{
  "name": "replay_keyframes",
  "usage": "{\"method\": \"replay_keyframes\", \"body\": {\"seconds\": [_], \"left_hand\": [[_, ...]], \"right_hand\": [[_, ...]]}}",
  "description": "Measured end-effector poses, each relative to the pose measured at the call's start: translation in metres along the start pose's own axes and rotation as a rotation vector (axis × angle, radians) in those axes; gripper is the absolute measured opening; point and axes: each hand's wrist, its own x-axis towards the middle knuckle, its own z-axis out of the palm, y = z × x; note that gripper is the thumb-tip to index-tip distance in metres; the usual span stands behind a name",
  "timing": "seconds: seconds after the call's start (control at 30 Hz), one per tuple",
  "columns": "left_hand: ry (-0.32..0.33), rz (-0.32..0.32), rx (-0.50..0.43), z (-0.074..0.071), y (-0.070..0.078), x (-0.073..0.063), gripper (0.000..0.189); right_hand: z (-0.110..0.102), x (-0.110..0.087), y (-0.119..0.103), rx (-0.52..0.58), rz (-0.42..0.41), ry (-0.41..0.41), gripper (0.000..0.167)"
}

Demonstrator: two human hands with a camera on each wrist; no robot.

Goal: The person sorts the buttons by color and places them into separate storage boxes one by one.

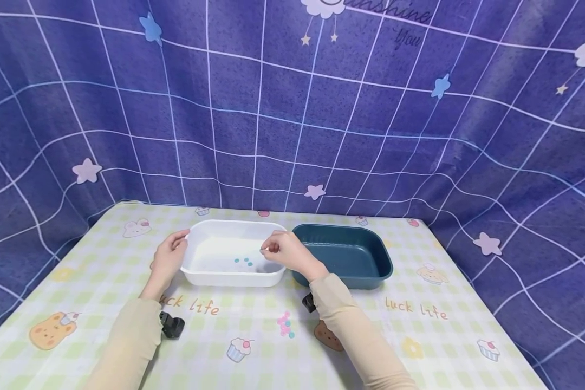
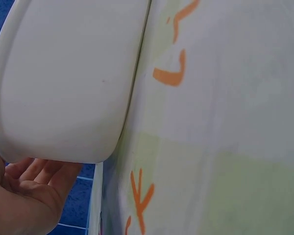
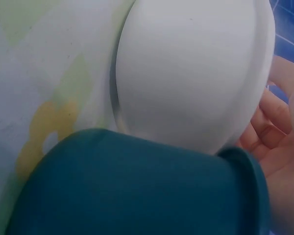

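Note:
A white plastic basin lies in front of me with several small teal pieces on its floor. My left hand rests against the basin's left end, fingertips at the rim. In the left wrist view, its relaxed fingers lie along the outer end wall and are partly hidden by it. My right hand is over the basin's right end, thumb and forefinger pinching a small piece, mostly covered by the fingertips. The right wrist view shows that hand's fingers behind the basin's rim.
Close to the right of the white basin stands a dark teal basin, under my right forearm. A patterned checked tablecloth covers the table. Small pink and teal shapes show near the front. A blue grid curtain hangs behind.

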Motion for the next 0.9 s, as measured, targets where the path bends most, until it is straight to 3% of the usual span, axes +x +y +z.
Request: {"method": "replay_keyframes", "body": {"seconds": [0.23,0.5,0.9], "left_hand": [[0.002,-0.011,0.008,0.000,0.001,0.000,0.044],[-0.014,0.008,-0.022,0.001,0.002,-0.002,0.044],[-0.003,0.016,0.012,0.000,0.001,-0.002,0.045]], "right_hand": [[0.005,0.007,-0.002,-0.057,0.024,0.005,0.010],[0.008,0.011,0.000,-0.071,0.054,-0.002,0.010],[0.014,0.015,0.003,-0.079,0.078,0.007,0.010]]}}
